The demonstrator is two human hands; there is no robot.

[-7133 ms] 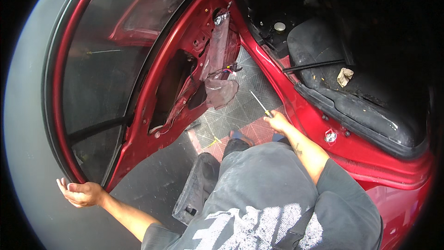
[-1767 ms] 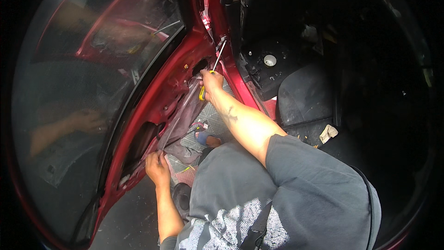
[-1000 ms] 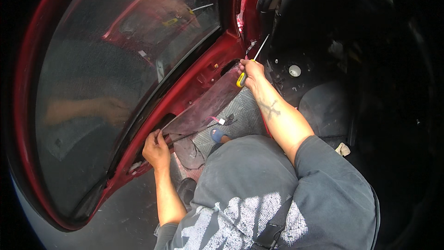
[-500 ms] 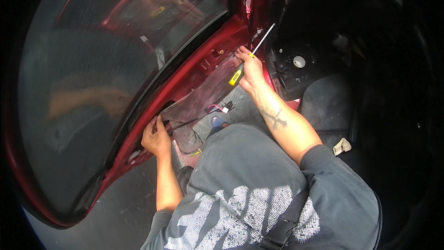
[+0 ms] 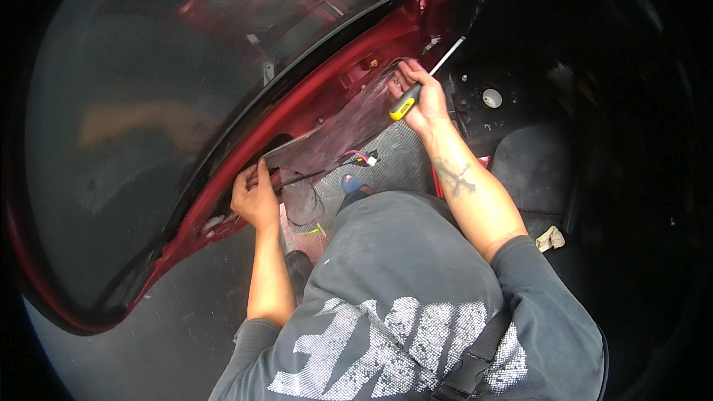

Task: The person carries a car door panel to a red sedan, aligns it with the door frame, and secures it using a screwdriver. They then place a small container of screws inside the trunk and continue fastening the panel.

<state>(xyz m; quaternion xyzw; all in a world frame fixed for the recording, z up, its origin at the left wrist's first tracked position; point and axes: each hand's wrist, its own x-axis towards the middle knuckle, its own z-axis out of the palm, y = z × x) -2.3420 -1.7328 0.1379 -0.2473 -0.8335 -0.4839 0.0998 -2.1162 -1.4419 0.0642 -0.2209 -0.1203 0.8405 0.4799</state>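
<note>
- The right hand [image 5: 420, 100] is stretched forward and up, forearm running back to the grey sleeve, fingers wrapped tight round a screwdriver [image 5: 425, 82]
- The screwdriver has a black-and-yellow handle whose yellow butt pokes out below the palm; its thin metal shaft slants up and to the right, tip near the dark door-hinge area, though what the tip touches cannot be told
- The same hand's fingertips rest against the upper edge of a clear plastic sheet [image 5: 342, 130] that covers the inner side of the open red car door [image 5: 297, 115]
- The left hand [image 5: 256, 197] reaches forward lower down, elbow bent, fingers curled closed over the lower edge of that sheet where it meets an opening in the door's metal
- A thin dark cable [image 5: 308, 176] runs from just beside the left hand towards a small connector with red and white parts [image 5: 362, 157]
- The door window [image 5: 186, 89] fills the upper left, dim reflections across it
- Between the arms a patterned floor mat [image 5: 397, 160] shows, with a blue shoe tip [image 5: 355, 184] at its edge
- To the right lies the dark car floor with a round pale plug [image 5: 492, 97], a black seat cushion [image 5: 531, 171] and a crumpled beige scrap [image 5: 550, 238] just by the right elbow
- The person's grey printed shirt [image 5: 401, 312] fills the lower middle, hiding the legs
</note>
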